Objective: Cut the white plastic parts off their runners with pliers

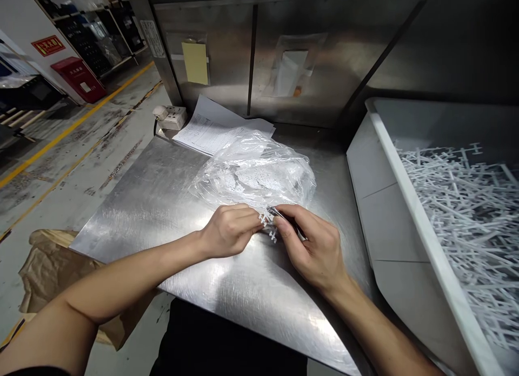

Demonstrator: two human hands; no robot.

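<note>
Both hands meet over the steel counter [170, 203], just in front of a crumpled clear bag [253, 173]. The left hand [227, 230] has its fingers curled in, and its grip is pinched together on a small white plastic piece [267, 225], a little lattice of short bars. The right hand [316, 246] holds a slim dark tool [284, 215] between thumb and forefinger, grip closed tight around it, with the shiny tip touching the top of the piece. The piece sits between the two hands, just above the counter; whether it rests on the surface I cannot tell.

The bag lies touching or nearly touching the knuckles and seems to hold small pale bits, blurred through the film. Behind it are printed papers [214, 130], and beside those a white socket [172, 116] at the counter's back corner. To the right stands a white bin [389, 143] heaped with white plastic frames [466, 203]. A yellow note [195, 62] is stuck to the steel back wall. Brown paper [48, 268] lies on the floor at the left.
</note>
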